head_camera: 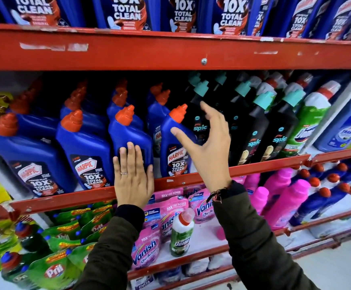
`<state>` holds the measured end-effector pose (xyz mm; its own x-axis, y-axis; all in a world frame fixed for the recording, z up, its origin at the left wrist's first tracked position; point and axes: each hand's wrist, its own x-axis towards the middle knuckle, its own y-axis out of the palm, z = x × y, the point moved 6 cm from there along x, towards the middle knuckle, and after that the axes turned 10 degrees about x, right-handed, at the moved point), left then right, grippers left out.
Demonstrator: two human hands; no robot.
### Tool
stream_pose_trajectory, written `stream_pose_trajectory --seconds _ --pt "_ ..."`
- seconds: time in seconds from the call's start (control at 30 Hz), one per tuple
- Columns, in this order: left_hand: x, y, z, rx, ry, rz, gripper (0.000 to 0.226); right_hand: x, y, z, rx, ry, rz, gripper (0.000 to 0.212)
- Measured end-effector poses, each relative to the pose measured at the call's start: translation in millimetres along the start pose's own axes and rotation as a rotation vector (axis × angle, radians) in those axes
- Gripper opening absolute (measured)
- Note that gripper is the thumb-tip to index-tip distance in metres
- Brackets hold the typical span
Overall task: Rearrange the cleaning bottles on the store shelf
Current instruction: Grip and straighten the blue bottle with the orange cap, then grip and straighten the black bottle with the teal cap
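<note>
left hand flat on blue bottle, no grip | right hand spread (empty) by end bottle | risk: nudging tips neighbours

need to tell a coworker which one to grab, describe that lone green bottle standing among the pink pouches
Find the red shelf rail under the blue Harpic row, then drop to the shelf below with pink Vanish pouches. The green Domex bottle stands alone there: white shoulder, red cap, the only bottle among the soft pouches.

Left hand flat against blue Harpic bottle; right hand spread open, empty, before neighbouring bottle.
</note>
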<state>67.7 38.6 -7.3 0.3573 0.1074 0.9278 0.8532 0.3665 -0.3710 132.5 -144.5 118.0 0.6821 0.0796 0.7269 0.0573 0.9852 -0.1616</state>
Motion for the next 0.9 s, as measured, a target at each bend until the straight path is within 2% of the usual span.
stream_pose_trajectory --seconds 0.13,0.23,0.33,0.43,0.57,0.63,0.73,0.9 --pt "-0.6 0.7 0.6 -0.01 -0.003 0.001 0.076 19.4 -47.9 -7.7 -0.135 -0.096 -0.218 0.059" --pt "-0.6 1.6 1.4 -0.017 -0.007 0.013 0.074 38.2 -84.0 -31.7 -0.23 -0.028 -0.365 0.054" --pt "-1.3 1.9 1.4 -0.014 -0.008 0.018 0.073 55.2 -116.0 -60.8 -0.279 0.091 -0.486 0.06" --pt "-1.1 0.7 1.2 -0.015 -0.006 0.016 0.072 69.9 -135.7 -88.6 -0.314 0.209 -0.492 0.066" --pt "-0.5 1.0 1.0 -0.009 -0.008 0.014 0.073 82.6 -144.8 -116.5 -0.38 0.329 -0.389 0.073" --pt "-0.3 1.1 1.4 -0.006 -0.014 0.018 0.073 86.2 -149.3 -120.5 -0.339 0.327 -0.376 0.068" --pt "-0.2 1.1 1.7 -0.016 -0.016 0.028 0.073 85.9 -156.8 -117.6 -0.266 0.285 -0.384 0.05" --pt "-0.6 1.9 2.0 -0.015 -0.011 0.019 0.074 65.9 -164.4 -93.1 -0.276 0.262 -0.452 0.07"
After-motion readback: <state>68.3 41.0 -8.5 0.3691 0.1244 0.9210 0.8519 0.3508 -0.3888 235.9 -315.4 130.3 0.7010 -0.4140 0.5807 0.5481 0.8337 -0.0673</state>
